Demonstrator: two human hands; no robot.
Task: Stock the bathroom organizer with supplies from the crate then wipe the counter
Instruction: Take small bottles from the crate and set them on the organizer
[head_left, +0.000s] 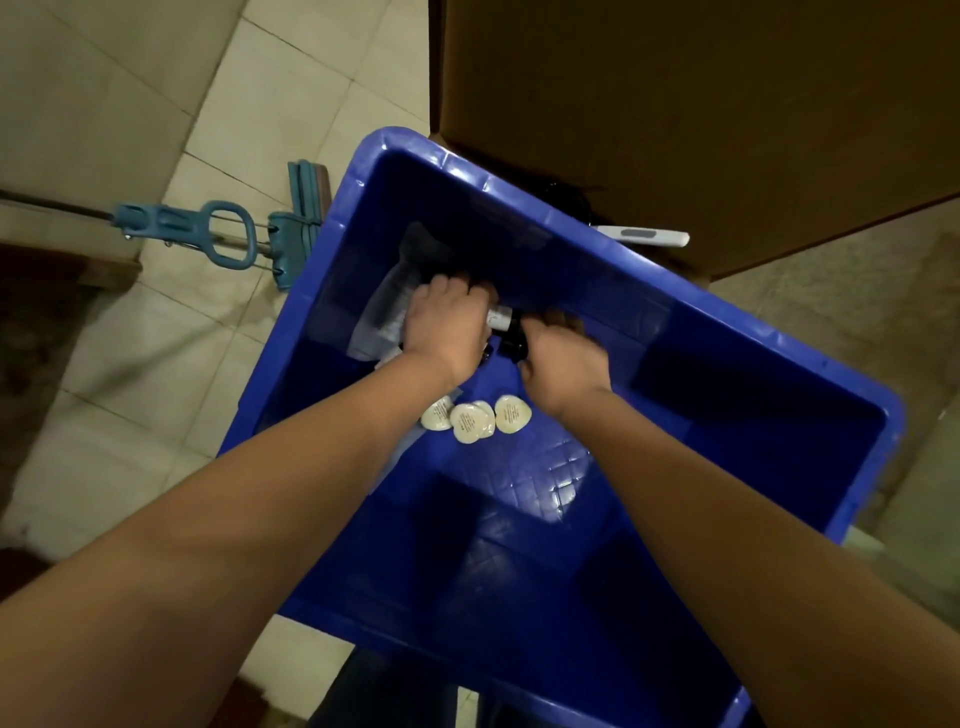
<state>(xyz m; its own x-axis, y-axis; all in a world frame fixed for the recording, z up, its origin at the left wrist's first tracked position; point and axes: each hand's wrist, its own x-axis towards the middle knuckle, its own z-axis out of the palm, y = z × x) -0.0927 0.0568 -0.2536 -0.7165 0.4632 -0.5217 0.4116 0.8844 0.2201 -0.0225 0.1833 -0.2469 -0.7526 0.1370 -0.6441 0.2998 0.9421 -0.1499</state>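
Note:
A large blue plastic crate fills the middle of the view, and both my arms reach down into it. My left hand grips a small white bottle with a black cap near the crate's far wall. My right hand curls round dark-capped bottles just beside it; what exactly it holds is partly hidden. Several round cream-coloured wrapped soaps lie on the crate floor below my wrists. A clear plastic bag with dark contents lies under my left hand.
A blue sponge mop lies on the tiled floor left of the crate. A brown wooden cabinet stands behind the crate, with a white flat object at its foot. Speckled stone surface at right.

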